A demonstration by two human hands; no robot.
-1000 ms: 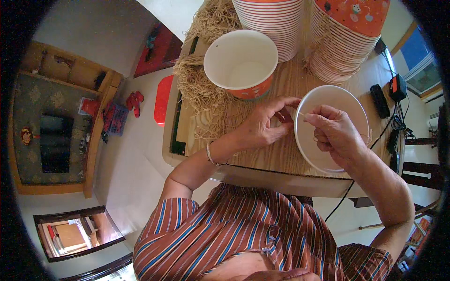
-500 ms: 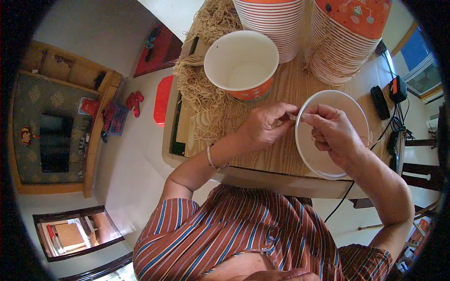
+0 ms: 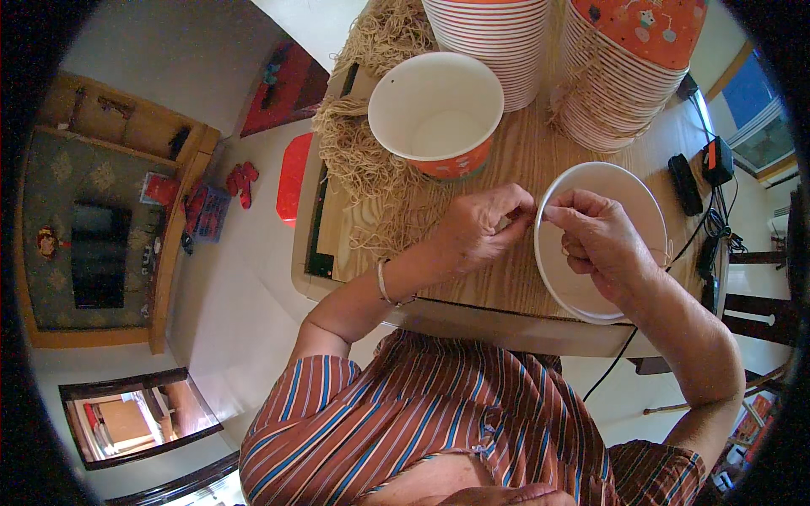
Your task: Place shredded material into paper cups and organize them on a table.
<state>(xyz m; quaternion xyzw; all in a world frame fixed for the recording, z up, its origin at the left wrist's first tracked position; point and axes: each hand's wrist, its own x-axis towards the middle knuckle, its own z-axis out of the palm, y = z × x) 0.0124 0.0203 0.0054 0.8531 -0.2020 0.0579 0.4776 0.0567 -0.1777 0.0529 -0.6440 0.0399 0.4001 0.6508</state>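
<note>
white inside, the tub [image 3: 582,291] tilts over the desk [image 3: 498,288]. at its left rim, the left hand [image 3: 483,226] has drawn its parted fingertips into a pinch; inside its mouth, the right hand [image 3: 599,240] pinches too. both now seem to work one spot on the tub, though anything gripped is too small to tell. tan string [image 3: 359,156] lies left of it.
</note>
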